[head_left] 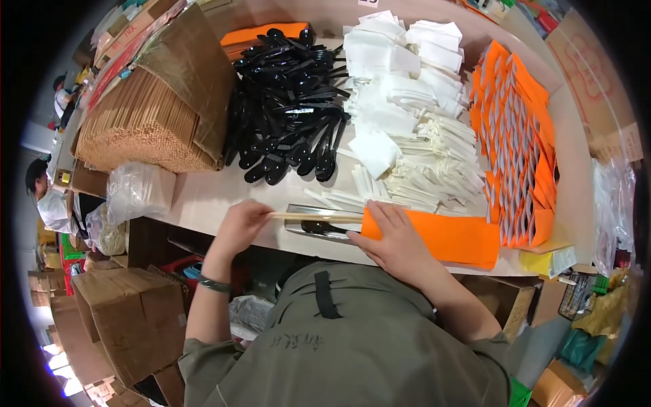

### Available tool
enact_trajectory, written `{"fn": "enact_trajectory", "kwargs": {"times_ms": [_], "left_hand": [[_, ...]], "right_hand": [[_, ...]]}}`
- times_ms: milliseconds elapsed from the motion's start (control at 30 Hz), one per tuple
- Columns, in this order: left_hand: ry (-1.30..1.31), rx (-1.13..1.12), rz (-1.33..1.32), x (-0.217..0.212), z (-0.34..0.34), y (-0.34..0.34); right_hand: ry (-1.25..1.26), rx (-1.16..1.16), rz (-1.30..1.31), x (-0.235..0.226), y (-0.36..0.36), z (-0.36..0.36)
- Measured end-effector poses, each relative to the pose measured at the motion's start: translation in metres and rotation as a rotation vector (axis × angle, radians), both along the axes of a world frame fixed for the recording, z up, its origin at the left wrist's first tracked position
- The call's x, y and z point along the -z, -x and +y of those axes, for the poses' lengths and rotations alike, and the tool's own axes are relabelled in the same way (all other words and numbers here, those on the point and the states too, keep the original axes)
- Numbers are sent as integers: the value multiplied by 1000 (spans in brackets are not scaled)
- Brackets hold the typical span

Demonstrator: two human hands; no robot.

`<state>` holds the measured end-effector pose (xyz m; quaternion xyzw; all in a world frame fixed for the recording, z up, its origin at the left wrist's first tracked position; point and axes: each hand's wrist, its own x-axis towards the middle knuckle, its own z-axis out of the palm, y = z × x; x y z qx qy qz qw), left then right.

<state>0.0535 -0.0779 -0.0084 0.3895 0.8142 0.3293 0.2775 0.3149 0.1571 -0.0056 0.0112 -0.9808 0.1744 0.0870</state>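
Between its thumb and fingers, my left hand (243, 222) pinches the left ends of pale wooden chopsticks (308, 217). They run level to the right into the open end of an orange paper sleeve (447, 237). My right hand (397, 239) lies over that open end and holds the sleeve, fingers stretched across its top and thumb at its left edge. A black plastic spoon (316, 228) lies just below the chopsticks, its handle pointing to the sleeve. Under them is a shiny metal tray (293, 230); the sleeve hides its right part.
Beyond my hands lie a heap of black spoons (291, 102), white napkins (383, 57) and slim white paper packets (441, 156). Stacked orange sleeves (519, 142) stand at right. At left, a cardboard box (186, 74) holds bundled chopsticks (146, 129). A yellow box (549, 261) sits at the right corner.
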Motion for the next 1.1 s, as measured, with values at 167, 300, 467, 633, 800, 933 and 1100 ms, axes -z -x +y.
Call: {"fn": "enact_trajectory", "kwargs": {"times_ms": [167,300,467,633,800,933,1100], "left_hand": [[-49,-40,211,-5,59,-73],[-9,-179,314,1,66,-77],[-323,33,-748,3,92,-112],[-212,175,673,-36,59,-94],[-276,295,874,-8,64,-71],[-141,8,497,-34,62,-55],[-63,159,-327,-29,64,-86]], "right_hand": [[95,36,35,-5,15,-21],[81,160,48,3,13,-20],[117,153,140,-1,13,-10],[223,98,310,-4,8,-15],[-34,-48,193,-43,25,-10],[323,393,-68,-123,-11,120],[-242,205,188,-106,-67,151]]}}
